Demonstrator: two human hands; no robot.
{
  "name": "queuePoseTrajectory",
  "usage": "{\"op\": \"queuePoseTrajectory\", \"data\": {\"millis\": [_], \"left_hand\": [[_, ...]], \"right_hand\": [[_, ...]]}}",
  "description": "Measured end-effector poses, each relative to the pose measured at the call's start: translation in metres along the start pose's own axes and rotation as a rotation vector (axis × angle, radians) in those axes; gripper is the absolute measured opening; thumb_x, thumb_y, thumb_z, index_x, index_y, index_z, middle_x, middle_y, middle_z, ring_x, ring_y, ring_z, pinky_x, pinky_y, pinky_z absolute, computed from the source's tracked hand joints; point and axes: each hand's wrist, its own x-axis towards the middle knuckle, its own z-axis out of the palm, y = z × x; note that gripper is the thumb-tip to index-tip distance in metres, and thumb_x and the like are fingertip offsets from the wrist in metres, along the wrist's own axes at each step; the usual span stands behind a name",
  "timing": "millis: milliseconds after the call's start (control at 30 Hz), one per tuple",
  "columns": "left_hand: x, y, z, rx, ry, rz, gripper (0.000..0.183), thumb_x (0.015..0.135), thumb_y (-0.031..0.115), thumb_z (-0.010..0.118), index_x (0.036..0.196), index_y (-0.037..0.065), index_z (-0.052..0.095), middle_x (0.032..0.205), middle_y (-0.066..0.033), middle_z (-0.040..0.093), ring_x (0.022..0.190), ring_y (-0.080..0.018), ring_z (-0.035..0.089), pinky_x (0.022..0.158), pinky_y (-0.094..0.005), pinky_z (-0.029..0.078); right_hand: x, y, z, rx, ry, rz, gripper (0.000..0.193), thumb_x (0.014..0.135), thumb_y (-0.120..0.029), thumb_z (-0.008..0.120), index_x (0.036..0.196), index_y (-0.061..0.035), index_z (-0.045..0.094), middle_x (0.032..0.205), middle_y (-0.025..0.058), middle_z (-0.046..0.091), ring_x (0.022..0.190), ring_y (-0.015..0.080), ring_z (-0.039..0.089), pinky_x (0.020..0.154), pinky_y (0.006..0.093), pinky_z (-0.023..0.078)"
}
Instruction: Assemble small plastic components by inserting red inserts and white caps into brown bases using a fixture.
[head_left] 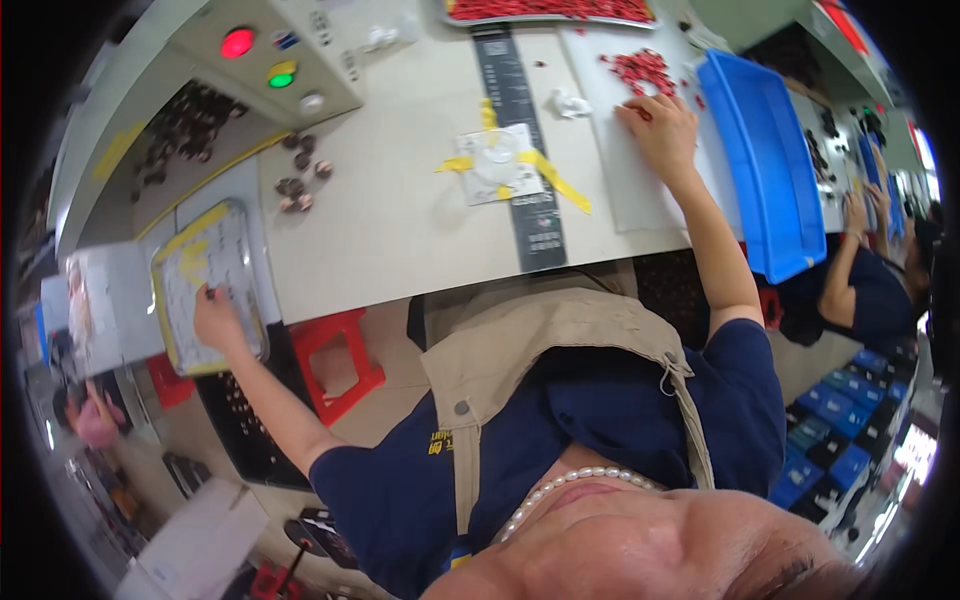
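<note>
My right hand (664, 138) is at the right of the table, over a white sheet (640, 195). Its thumb and fingers close on a small red piece, at the near edge of a loose pile of red pieces (645, 70). Far to the left, my left hand (217, 318) hovers at or rests on a shallow tray (238, 262) with a yellow-taped rim. The left fingertips are pinched together at a tiny dark bit, too small to name. Between the hands, a clear round piece (495, 158) sits on a white square held down with yellow tape.
A deep blue bin (760, 170) stands right of the sheet. At the back is a tray of red pieces (550, 12). Several dark round parts (293, 190) lie left of centre, below a machine box (290, 60) with lit buttons. Another person (865, 270) works at far right.
</note>
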Motion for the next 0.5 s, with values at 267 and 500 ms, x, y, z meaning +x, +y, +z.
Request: {"op": "queuePoseTrajectory", "data": {"millis": [267,500], "left_hand": [[0.031,0.086,0.014,-0.454,0.156,0.256,0.023,0.081,0.031,0.061,0.1,0.019,0.067,0.093,-0.0029,0.067,0.088,-0.0198,0.062,0.089,-0.0394,0.038],[0.029,0.234,-0.015,-0.277,-0.025,0.427,0.024,0.077,0.033,0.065,0.096,0.019,0.069,0.081,-0.0044,0.067,0.085,-0.0209,0.059,0.085,-0.0407,0.028]], "right_hand": [[0.0,-0.002,0.011,0.104,-0.141,0.048,0.013,0.078,-0.024,0.065,0.084,-0.0122,0.066,0.078,0.0042,0.065,0.08,0.0243,0.057,0.07,0.0377,0.042],[-0.013,-0.019,-0.004,0.634,-0.012,0.216,0.012,0.081,-0.011,0.066,0.09,-0.0043,0.062,0.08,0.0058,0.067,0.069,0.0145,0.064,0.063,0.0254,0.049]]}}
